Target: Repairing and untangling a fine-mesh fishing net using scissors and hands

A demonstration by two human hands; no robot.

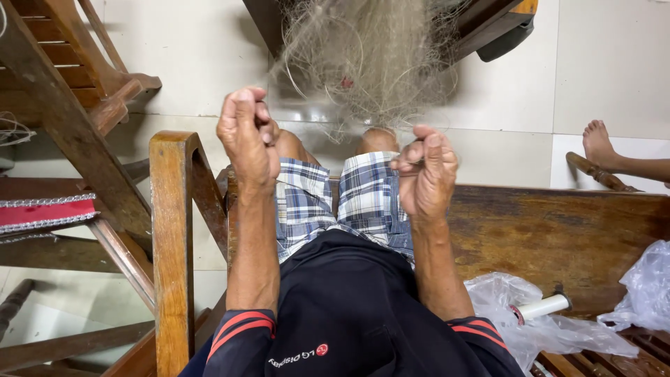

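Note:
I sit on a wooden bench (558,230) and look down at my lap. A tangled mass of fine pale fishing net (370,56) hangs in front of my knees. My left hand (246,136) is raised, fingers closed, pinching thin net strands. My right hand (426,171) is a little lower, also clenched on the fine lines. The strands between the hands are too thin to make out clearly. My checked shorts (335,199) and dark shirt fill the lower middle.
The bench's wooden armrest (171,230) rises at my left. Another wooden chair (70,84) with a red cushion (42,211) stands further left. A white spool (544,306) lies on clear plastic bags (530,328) at my right. Another person's bare foot (601,143) rests at far right.

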